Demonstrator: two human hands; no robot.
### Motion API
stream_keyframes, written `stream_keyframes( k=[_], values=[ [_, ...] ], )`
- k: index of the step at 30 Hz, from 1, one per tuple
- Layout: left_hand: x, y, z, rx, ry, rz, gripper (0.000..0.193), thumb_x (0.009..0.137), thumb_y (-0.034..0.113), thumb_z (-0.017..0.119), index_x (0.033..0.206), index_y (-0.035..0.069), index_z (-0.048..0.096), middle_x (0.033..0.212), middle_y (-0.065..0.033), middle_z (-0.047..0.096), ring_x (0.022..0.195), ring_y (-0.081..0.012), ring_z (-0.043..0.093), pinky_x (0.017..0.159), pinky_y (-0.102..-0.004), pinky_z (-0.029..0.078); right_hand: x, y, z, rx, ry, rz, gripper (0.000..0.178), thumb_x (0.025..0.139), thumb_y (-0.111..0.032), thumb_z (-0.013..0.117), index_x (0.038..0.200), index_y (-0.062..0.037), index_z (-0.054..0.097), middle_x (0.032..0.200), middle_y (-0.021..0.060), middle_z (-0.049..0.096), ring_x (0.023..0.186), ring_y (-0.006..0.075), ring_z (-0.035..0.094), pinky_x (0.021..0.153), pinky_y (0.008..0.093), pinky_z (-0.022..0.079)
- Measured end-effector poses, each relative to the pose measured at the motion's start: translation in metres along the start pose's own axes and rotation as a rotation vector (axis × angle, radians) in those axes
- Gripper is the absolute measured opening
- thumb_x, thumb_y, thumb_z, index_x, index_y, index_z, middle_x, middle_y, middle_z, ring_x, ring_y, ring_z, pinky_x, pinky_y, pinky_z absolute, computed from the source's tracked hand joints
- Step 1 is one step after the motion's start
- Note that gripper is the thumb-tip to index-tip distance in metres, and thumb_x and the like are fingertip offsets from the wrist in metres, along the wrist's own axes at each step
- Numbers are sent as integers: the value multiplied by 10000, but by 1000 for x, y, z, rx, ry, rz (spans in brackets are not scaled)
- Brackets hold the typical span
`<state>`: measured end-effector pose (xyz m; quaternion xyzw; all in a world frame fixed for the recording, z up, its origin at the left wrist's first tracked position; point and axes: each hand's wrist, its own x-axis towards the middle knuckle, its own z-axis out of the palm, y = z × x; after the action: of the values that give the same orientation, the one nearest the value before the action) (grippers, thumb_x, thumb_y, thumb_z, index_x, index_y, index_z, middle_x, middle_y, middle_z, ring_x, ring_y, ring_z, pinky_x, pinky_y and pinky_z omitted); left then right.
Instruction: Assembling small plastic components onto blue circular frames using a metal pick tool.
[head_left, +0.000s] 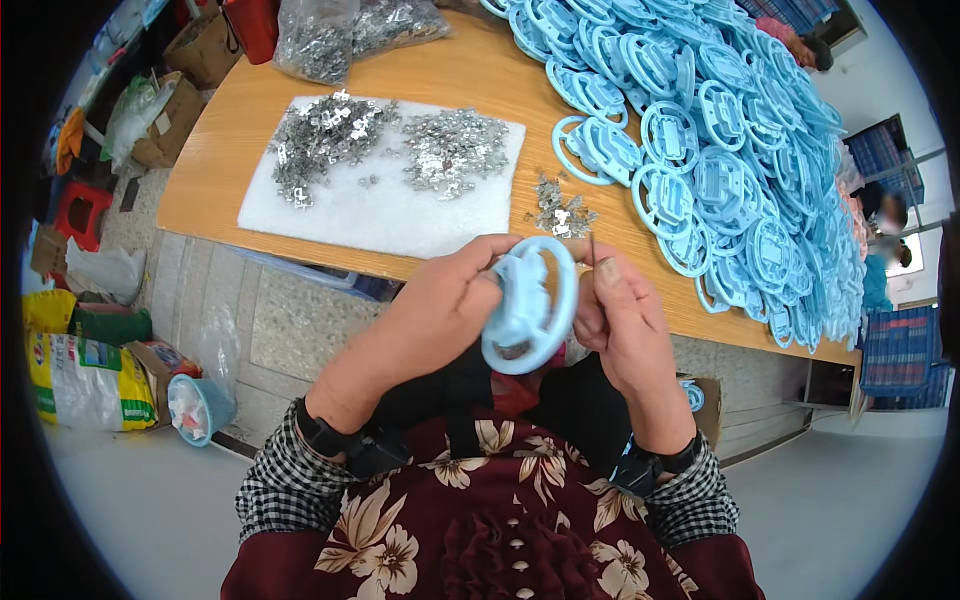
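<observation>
My left hand (pixel 445 305) is closed on a light-blue plastic toy steering wheel (pixel 562 310), held tilted above my lap just off the table's front edge. Close to its right side is my right hand (pixel 628 325), thumb and forefinger pinched together. A thin dark sliver shows at those fingertips, too small to name. Beyond the hands lies a small heap of silvery metal clips (pixel 562 212) on the wood. A white felt pad (pixel 375 235) to the left carries two larger piles, one of metal clips (pixel 325 140) and one of finer metal pieces (pixel 455 150).
A big mound of similar blue wheels (pixel 720 180) covers the right of the wooden table (pixel 215 165). Clear bags of metal parts (pixel 318 40) sit at the back left. On the floor stand a blue bin (pixel 215 408), a red stool (pixel 82 212) and sacks. Other people are far right.
</observation>
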<state>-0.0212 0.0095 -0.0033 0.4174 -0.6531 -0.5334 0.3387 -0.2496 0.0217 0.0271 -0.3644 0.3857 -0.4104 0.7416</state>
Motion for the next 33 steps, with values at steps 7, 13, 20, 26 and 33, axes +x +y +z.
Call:
stream_keyframes(
  k=[7,13,20,26,33],
  values=[
    [0,-12,7,-730,-86,-119,436,1089,305,409,1403,12,484,1025,-138,705,708,-140,667,551,-233,511,12,39,8,-688,173,-452,252,984,-72,616,1213,30,588,782,17,664,663,18,537,577,222,443],
    [-2,-17,15,-849,-123,-88,466,1061,351,476,1394,25,485,909,-151,699,605,-151,642,519,-237,513,15,27,24,-706,202,-461,180,963,-77,653,1113,-1,587,650,10,599,554,24,543,518,227,417],
    [-1,-10,16,-970,-162,-73,475,1008,295,593,1374,15,477,1048,-158,671,838,-217,708,537,-277,562,21,31,25,-693,215,-464,208,947,-44,674,1105,-13,542,566,-21,469,493,44,553,461,227,385],
    [3,-24,17,-1082,-207,-98,512,976,286,638,1388,30,476,1082,-155,668,883,-279,717,547,-299,571,25,36,13,-542,178,-409,191,971,-66,649,1122,-13,544,685,-13,566,614,34,581,552,221,434],
    [12,-25,22,-1403,-338,-141,606,939,350,672,1417,34,474,1167,-216,668,914,-404,725,619,-386,628,15,21,1,-379,144,-291,191,1018,-150,601,1131,3,594,891,-8,630,765,41,556,709,206,465]
  ],
)
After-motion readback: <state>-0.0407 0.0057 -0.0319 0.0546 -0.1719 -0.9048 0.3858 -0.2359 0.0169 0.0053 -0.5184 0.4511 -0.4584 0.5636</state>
